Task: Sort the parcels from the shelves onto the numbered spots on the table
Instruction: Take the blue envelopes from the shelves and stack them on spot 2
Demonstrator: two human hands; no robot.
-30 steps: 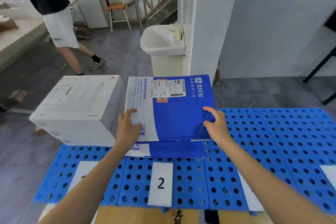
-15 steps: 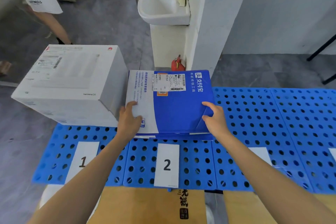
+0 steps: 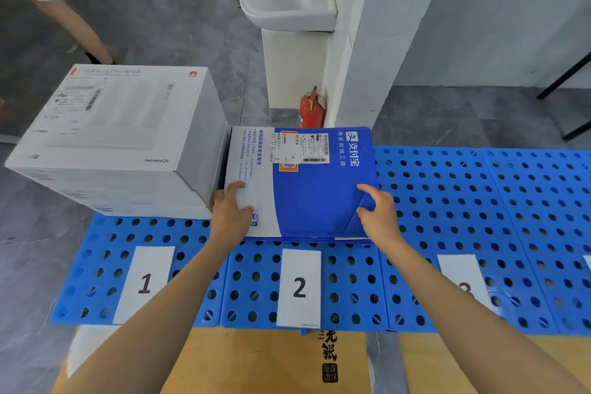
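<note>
"HarmonyOS" on white box, "支付宝" on blue parcel, card "1", card "2".

The left hand and right hand are bare, and both slim forearms are bare too as far as they show.
</note>
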